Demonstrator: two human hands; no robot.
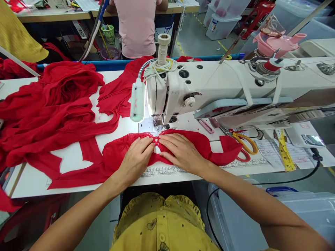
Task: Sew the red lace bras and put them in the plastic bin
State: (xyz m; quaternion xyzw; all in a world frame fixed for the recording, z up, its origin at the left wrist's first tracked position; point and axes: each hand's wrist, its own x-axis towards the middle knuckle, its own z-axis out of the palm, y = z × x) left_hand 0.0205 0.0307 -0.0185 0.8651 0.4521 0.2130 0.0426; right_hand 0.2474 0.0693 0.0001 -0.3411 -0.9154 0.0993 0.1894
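Observation:
A red bra with lace along its upper edge lies spread on the white sewing table, just in front of the sewing machine's needle area. My left hand rests on the left cup, fingers stretched toward the lattice piece at the centre. On the right cup lies my right hand, its fingers flat and pointing left to that same centre. Both hands press the fabric down from above, and the fingertips nearly meet. Part of each cup is hidden beneath the hands.
Piled red fabric pieces cover the left of the table. Orange-handled scissors, a pink seam-ripper-like tool and a yellow tape measure lie right. The white sewing machine spans the back. A person in pink sits beyond.

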